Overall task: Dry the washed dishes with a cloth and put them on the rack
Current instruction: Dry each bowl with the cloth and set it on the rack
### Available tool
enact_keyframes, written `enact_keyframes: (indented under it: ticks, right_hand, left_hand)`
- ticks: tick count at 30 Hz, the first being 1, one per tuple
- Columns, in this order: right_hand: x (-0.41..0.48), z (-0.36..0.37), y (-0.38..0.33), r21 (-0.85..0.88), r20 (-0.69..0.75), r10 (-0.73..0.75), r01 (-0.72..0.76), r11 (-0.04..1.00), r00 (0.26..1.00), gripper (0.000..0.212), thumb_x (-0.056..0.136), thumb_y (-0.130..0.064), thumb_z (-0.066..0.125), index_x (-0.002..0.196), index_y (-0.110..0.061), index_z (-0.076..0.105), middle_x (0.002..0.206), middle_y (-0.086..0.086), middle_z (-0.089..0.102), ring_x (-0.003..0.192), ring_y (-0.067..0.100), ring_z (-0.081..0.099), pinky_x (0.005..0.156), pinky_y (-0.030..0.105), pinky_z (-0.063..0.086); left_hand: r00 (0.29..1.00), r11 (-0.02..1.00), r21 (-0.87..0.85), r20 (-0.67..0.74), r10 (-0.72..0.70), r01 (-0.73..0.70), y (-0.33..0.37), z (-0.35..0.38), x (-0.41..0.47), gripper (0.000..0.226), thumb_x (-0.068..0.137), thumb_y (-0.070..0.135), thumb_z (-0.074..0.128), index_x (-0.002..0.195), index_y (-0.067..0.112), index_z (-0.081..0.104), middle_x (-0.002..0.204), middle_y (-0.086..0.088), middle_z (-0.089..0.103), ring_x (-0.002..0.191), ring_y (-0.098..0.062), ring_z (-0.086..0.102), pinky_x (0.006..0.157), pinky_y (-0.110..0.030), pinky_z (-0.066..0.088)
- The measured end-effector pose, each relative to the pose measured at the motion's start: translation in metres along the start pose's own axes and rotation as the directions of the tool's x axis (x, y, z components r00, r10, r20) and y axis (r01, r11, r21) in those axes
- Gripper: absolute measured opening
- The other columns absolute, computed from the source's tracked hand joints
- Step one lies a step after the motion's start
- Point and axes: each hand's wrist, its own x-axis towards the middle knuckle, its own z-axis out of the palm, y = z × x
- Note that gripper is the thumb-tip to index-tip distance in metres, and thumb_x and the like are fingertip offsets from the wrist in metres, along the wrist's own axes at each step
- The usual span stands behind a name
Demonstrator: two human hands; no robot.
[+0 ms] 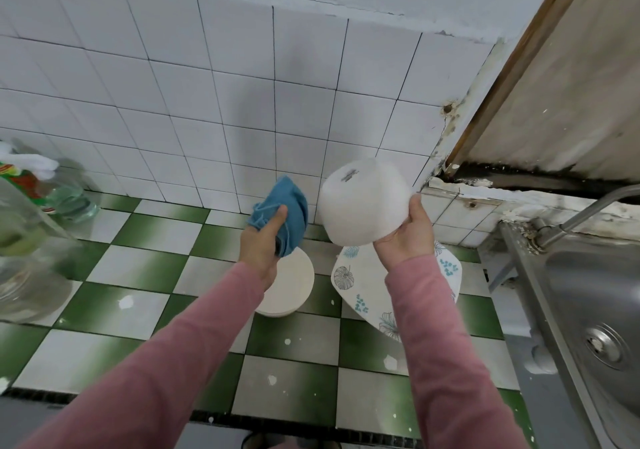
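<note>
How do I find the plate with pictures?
Start at the steel sink on the right, then look left onto the green checkered counter. The plate lies there under the right arm. Unlike the plain white bowl beside it, it has printed leaves.

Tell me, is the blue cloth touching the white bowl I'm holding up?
No, the blue cloth in the left hand is held apart from the white bowl in the right hand, with wall tile showing between them.

Plate [360,285] partly behind pink sleeve [433,327]

Green-and-white tiled counter [145,268] — white dish [294,284], leaf-patterned plate [360,284], clear bottles [31,275] at left
</note>
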Motion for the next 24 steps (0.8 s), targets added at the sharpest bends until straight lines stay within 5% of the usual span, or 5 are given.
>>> enact_keyframes:
  ticks: [5,10,16,21,24]
  right_hand:
    - [-0.016,0.014,0.024,-0.5,-0.002,-0.133,0.114,0.858,0.991,0.043,0.101,-0.057,0.037,0.129,-0.031,0.057,0.128,0.002,0.063,0.115,0.027,0.061,0.099,0.053,0.05]
    - [-0.023,0.028,0.043,-0.59,0.094,-0.199,0.216,0.778,0.975,0.034,0.102,-0.043,0.041,0.108,-0.022,0.068,0.114,0.007,0.072,0.113,0.028,0.065,0.103,0.052,0.049]
    - [-0.039,0.031,0.035,-0.65,0.174,-0.199,0.264,0.712,0.965,0.03,0.106,-0.026,0.041,0.09,-0.021,0.065,0.092,0.0,0.067,0.093,0.019,0.06,0.085,0.029,0.049]
    - [-0.051,0.027,0.033,-0.642,0.198,-0.17,0.259,0.722,0.965,0.03,0.106,-0.025,0.041,0.088,-0.023,0.065,0.086,-0.006,0.067,0.082,0.011,0.061,0.077,0.021,0.05]
    - [-0.053,0.032,0.026,-0.62,0.177,-0.181,0.253,0.743,0.967,0.023,0.1,-0.021,0.045,0.087,-0.012,0.061,0.079,0.004,0.062,0.072,0.014,0.055,0.062,0.018,0.046]
  left_hand:
    - [0.917,0.867,0.305,0.188,0.352,-0.395,0.012,0.031,-0.03,0.023,0.097,0.026,0.058,0.119,0.022,0.051,0.1,0.004,0.063,0.09,-0.011,0.06,0.079,-0.03,0.053]
    - [0.681,0.648,0.393,0.679,0.274,-0.652,0.0,0.039,-0.045,0.062,0.098,0.021,0.055,0.153,0.032,0.028,0.156,0.018,0.024,0.144,0.01,0.013,0.11,-0.005,0.02]
    - [0.85,0.863,0.295,0.468,0.243,-0.41,0.026,0.063,-0.054,0.061,0.091,0.07,0.033,0.126,0.029,0.059,0.138,0.001,0.054,0.127,-0.019,0.053,0.106,-0.034,0.046]
    - [0.812,0.714,0.416,0.436,0.387,-0.564,0.034,0.062,-0.031,0.063,0.098,0.025,0.059,0.15,0.044,0.029,0.114,0.012,0.071,0.113,-0.006,0.063,0.098,-0.026,0.049]
    - [0.69,0.497,0.487,0.59,0.419,-0.718,0.023,0.057,-0.031,0.057,0.099,0.018,0.042,0.152,0.035,0.03,0.141,0.021,0.048,0.132,0.0,0.043,0.117,-0.033,0.033]
